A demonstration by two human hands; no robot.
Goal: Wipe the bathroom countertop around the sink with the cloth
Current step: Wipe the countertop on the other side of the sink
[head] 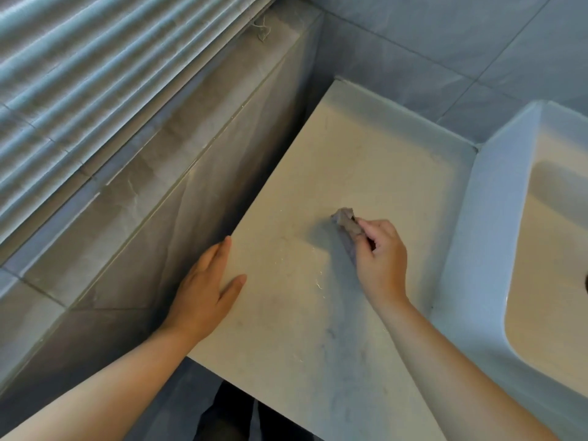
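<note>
**Cloth [346, 221] works pale countertop [366, 154] left of bathroom sink [471, 249]**

A person's right hand [383, 254] grips a small, bunched grey-brown cloth, fingers curled round it, and presses the wad onto the stone-look countertop near the middle of the slab, a short way left of the white basin's outer wall. The left hand [203, 281] lies flat on the slab's left edge, fingers straight and close together, thumb spread and holding nothing. A dark gap there separates the top from a tiled ledge [143, 202] below a window blind [79, 74]. Thin wet streaks [318, 281] glint on the surface between the 2 hands, while the far corner by the wall tiles looks dull and dry.

The wipe appears to be in progress, with much of the slab left to cover. Bunched this tightly, the cloth touches only a narrow strip. Spreading it under flatter fingers would likely cover more surface per pass. Overlapping strokes from the back wall toward the front edge should carry moisture and dust off the slab rather than push it into the corner. The seam where the basin's wall meets the countertop deserves a slow, firm run, since water tends to collect there. The patch under the bracing left hand will need its own pass once that hand lifts. Only 1 side of the sink is in view, so the other side cannot be judged.
</note>
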